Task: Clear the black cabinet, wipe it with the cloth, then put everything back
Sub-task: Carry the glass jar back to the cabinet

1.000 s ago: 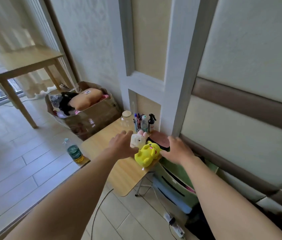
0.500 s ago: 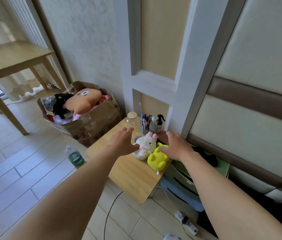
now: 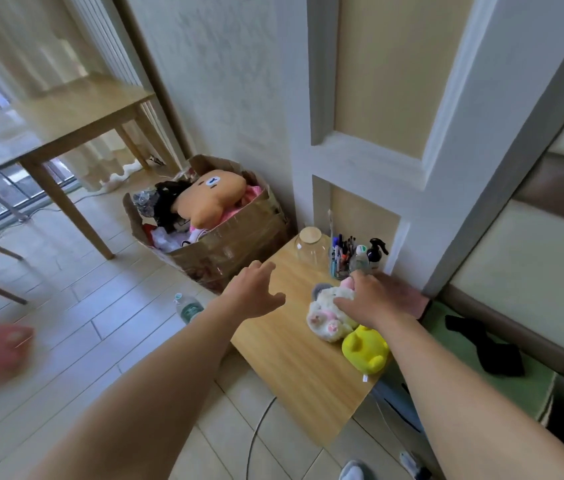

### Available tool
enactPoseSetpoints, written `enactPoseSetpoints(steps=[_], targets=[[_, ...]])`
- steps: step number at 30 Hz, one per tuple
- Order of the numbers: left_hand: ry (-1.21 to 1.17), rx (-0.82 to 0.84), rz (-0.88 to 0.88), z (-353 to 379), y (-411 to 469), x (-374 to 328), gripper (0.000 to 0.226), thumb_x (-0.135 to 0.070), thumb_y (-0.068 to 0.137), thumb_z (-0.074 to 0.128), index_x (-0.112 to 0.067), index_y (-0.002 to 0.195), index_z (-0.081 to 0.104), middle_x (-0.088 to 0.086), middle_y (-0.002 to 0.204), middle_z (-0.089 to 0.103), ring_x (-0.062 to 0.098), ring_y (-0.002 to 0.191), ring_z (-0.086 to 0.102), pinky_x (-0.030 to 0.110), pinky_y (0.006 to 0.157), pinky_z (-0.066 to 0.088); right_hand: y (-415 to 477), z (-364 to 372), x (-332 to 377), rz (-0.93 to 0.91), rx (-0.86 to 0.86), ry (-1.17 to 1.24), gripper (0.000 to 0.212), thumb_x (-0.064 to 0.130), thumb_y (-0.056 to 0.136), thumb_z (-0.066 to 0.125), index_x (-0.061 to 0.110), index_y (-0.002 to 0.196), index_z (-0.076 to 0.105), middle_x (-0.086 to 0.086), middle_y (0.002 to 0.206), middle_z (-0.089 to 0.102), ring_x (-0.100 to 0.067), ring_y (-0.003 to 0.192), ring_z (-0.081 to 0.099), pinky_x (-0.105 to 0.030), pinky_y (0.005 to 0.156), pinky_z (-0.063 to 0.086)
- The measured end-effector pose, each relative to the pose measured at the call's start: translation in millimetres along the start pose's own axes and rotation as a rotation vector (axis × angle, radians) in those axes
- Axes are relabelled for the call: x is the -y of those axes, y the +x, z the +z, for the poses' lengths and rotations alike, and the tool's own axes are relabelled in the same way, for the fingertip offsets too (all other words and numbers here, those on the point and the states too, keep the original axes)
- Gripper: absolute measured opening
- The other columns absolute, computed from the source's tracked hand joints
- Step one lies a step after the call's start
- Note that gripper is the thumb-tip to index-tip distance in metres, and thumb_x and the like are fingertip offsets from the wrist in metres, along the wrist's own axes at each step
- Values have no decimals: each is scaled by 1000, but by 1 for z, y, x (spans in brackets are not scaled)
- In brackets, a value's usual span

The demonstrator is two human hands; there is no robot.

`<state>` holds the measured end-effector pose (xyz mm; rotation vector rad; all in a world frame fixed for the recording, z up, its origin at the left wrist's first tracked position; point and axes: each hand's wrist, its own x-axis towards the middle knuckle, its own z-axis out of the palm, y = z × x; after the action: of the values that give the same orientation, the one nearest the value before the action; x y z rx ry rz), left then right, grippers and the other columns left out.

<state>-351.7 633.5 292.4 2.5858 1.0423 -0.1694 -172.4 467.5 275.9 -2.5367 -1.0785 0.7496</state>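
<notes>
Stuffing should make the white plush toy (image 3: 325,318) light and squashy; grab its middle. Right hand (image 3: 379,299) seems to clutch it; left hand (image 3: 256,292) hovers spread, empty.

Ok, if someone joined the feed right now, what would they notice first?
The right hand resting on a white plush, with a yellow plush beside it, near the right edge of the table. The left hand hovers open over its left side. Behind, a box on the floor holds an orange plush.
</notes>
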Motion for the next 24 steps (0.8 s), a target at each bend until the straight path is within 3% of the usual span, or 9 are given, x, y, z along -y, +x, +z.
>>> enactPoseSetpoints(steps=[3, 6, 10, 13, 16, 19, 24], targets=[[-25, 28, -6, 6, 33, 10, 73, -47, 90, 67, -20, 150, 36, 4, 135, 50, 21, 115, 55, 33, 91, 52, 36, 15, 4, 40, 53, 100, 64, 46, 89, 64, 10, 138, 44, -14, 138, 52, -33, 125, 51, -37, 94, 45], [-41, 78, -6, 20, 73, 22, 74, -50, 90, 66, -22, 150, 35, 2, 138, 50, 21, 117, 56, 36, 95, 54, 74, 32, 10, 75, 83, 88, 61, 45, 91, 58, 8, 137, 43, -15, 135, 54, -32, 129, 45, -44, 106, 38], [-41, 149, 23, 45, 143, 46, 73, -53, 89, 64, -24, 149, 35, 1, 132, 53, 22, 114, 58, 40, 95, 55, 135, 60, 20, 142, 110, 61, 54, 44, 93, 53, 10, 134, 46, -14, 133, 55, -32, 132, 41, -49, 112, 29], [-69, 208, 59, 66, 203, 65, 73, -49, 91, 66, -20, 151, 35, 3, 140, 50, 23, 123, 55, 39, 100, 51, 181, 80, 28, 242, 102, 68, 54, 46, 91, 46, 15, 135, 45, -9, 130, 57, -29, 128, 41, -45, 108, 29], [-110, 278, 86, 84, 261, 88, 76, -46, 92, 66, -19, 153, 31, 3, 147, 45, 22, 126, 52, 39, 102, 49, 231, 102, 37, 348, 149, 198, 49, 34, 98, 50, 15, 142, 41, -9, 131, 55, -28, 126, 45, -34, 99, 36], [-137, 327, 93, 103, 311, 113, 77, -46, 91, 64, -19, 154, 29, 2, 150, 42, 22, 128, 51, 40, 103, 49, 287, 129, 44, 436, 137, 352, 55, 28, 99, 51, 14, 149, 36, -13, 135, 54, -30, 121, 52, -38, 98, 46], [-163, 384, 106, 140, 378, 140, 76, -44, 93, 64, -17, 155, 28, 3, 150, 40, 23, 128, 51, 36, 101, 48, 357, 164, 42, 556, 107, 378, 39, 27, 100, 48, 15, 136, 38, -8, 115, 55, -27, 97, 54, -38, 84, 47]])
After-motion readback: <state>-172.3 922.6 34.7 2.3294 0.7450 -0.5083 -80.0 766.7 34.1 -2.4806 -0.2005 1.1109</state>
